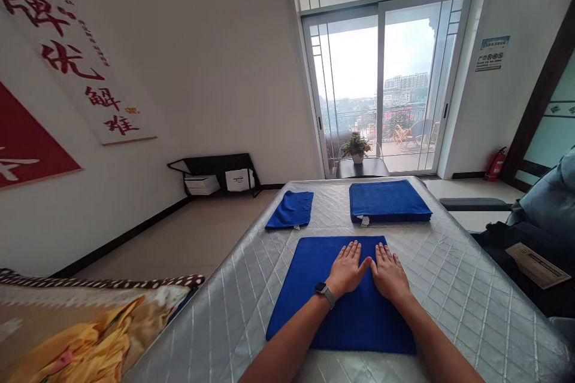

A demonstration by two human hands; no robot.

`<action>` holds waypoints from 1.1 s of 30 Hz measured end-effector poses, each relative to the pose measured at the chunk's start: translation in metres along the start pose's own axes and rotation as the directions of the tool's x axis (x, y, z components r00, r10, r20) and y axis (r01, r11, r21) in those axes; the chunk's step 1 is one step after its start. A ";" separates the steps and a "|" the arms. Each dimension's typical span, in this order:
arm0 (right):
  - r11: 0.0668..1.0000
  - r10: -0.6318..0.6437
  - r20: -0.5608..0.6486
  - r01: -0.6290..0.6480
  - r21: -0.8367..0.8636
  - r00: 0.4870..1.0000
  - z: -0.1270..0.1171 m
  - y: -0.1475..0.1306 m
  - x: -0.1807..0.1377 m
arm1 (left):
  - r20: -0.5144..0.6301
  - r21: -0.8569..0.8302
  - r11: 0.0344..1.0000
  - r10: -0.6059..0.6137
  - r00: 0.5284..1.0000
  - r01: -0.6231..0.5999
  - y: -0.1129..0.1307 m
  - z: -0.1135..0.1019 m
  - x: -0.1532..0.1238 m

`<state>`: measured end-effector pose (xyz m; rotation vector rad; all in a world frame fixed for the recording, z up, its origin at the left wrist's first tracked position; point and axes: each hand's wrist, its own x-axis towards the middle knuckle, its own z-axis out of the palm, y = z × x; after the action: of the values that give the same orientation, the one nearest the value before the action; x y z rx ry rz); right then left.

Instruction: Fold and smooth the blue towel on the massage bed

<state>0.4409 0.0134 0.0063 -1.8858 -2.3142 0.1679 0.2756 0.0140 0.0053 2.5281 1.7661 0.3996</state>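
Observation:
A blue towel (309,287) lies spread flat on the silver quilted cover (224,305) in front of me. My left hand (349,267), with a watch (324,294) on its wrist, rests palm down on the towel, fingers stretched out. Beside it my right hand (389,271) also lies flat near the towel's far right part. The two thumbs touch or nearly touch. Beyond the hands, to the right, sits a neat stack of blue towels (389,198) with a white tag at its near edge. A smaller folded blue cloth (291,209) lies to the left of the stack.
At lower left is a bed or sofa with a yellow cloth (90,341). A dark chair (363,168) with a potted plant (356,146) stands before the glass sliding door. On the right are a black bag, a cardboard piece (538,265) and a fire extinguisher (495,164).

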 end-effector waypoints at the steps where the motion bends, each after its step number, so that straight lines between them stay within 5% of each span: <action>1: 1.000 0.004 0.001 -0.004 0.011 1.000 -0.001 -0.001 0.000 | 0.001 0.017 0.999 -0.030 1.000 0.030 -0.012 -0.003 -0.004; 8: 0.999 0.009 0.021 -0.010 0.038 1.000 -0.004 -0.002 -0.001 | -0.025 0.102 0.975 -0.196 0.980 0.197 -0.099 -0.015 -0.040; 13: 1.000 0.015 0.023 -0.015 0.007 1.000 -0.001 -0.001 0.000 | -0.061 0.119 0.953 -0.273 0.960 0.279 -0.136 -0.018 -0.064; 33: 0.997 0.024 0.033 -0.022 -0.075 0.999 0.002 0.002 0.004 | -0.087 0.018 0.956 -0.292 0.953 0.294 -0.142 -0.024 -0.073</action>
<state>0.4415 0.0175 0.0039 -1.9597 -2.3531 0.1187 0.1161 -0.0060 -0.0095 2.2445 2.1517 0.4707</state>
